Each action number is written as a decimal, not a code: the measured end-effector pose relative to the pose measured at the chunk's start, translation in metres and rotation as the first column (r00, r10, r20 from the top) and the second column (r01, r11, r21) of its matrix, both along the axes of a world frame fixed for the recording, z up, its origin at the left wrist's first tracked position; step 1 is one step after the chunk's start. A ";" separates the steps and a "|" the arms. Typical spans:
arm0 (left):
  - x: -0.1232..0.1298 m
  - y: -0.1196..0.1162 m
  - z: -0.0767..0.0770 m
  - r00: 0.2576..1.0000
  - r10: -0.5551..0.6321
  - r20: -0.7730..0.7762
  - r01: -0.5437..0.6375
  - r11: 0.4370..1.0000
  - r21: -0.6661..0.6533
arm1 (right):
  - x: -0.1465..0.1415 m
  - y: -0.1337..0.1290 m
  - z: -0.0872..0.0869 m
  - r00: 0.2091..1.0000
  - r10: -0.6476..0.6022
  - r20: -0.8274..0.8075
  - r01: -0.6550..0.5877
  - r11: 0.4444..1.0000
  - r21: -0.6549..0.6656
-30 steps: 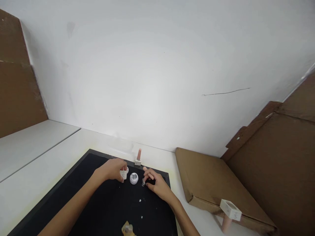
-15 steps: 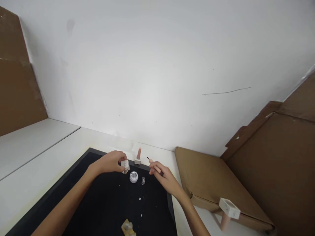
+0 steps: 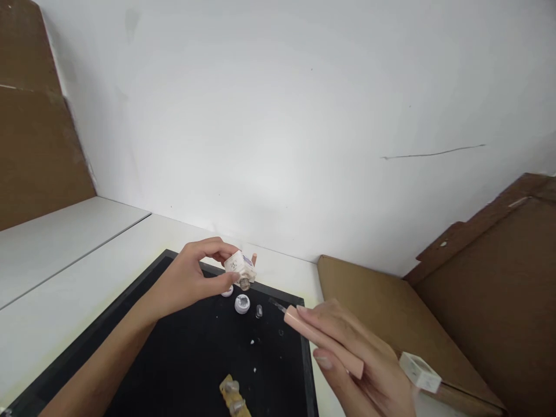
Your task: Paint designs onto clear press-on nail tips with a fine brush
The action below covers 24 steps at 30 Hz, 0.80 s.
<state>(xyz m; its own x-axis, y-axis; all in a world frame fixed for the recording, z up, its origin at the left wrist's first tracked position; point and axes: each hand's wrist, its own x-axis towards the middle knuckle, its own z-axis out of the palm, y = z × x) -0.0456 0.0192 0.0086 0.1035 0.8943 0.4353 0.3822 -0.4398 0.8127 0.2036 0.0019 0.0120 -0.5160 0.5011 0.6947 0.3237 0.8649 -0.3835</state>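
Observation:
My left hand [image 3: 186,284] is closed on a small white nail polish bottle [image 3: 235,264], tilted so that its uncapped neck points down and toward the right. In my right hand [image 3: 365,353], a long peach brush cap [image 3: 319,336] is pinched between thumb and fingers. Its thin brush points up-left toward the bottle, apart from it. Below the bottle, an open white jar [image 3: 242,304] stands on the black board [image 3: 186,359], with another white jar [image 3: 227,292] partly hidden behind my left thumb. A small clear oval piece [image 3: 259,311] lies beside them.
A yellow strip with clear lumps [image 3: 232,394] lies near the front. Behind the held bottle, a peach cap [image 3: 254,258] shows. At the right are a flat cardboard box [image 3: 360,289] and another white square bottle [image 3: 420,372]. The white wall [image 3: 278,116] rises behind.
My left hand has lifted and turned the bottle, bringing its neck into view. My right hand has come closer to the camera, moving down and right with the brush cap. The view has shifted slightly.

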 end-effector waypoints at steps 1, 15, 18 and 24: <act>0.001 -0.003 0.001 1.000 0.015 0.010 -0.015 1.000 0.020 | -0.002 -0.003 0.000 1.000 0.006 0.015 -0.006 1.000 0.006; 0.018 -0.024 0.005 0.985 0.169 0.024 -0.170 0.956 0.238 | -0.007 -0.013 -0.009 0.997 0.031 0.067 -0.036 0.996 0.079; 0.021 -0.025 0.004 0.982 0.188 -0.001 -0.179 0.941 0.288 | -0.009 -0.012 -0.011 0.998 0.007 0.054 -0.013 0.994 0.112; 0.022 -0.026 0.005 0.980 0.196 -0.029 -0.174 0.920 0.352 | -0.015 -0.012 -0.010 0.999 0.024 0.034 -0.028 0.993 0.119</act>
<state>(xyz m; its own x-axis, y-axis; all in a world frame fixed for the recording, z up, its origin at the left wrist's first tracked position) -0.0239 -0.0072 0.0135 -0.0125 0.6948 0.7191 0.5287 -0.6058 0.5946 0.1888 -0.0100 0.0021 -0.5509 0.4019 0.7314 0.3112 0.9121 -0.2668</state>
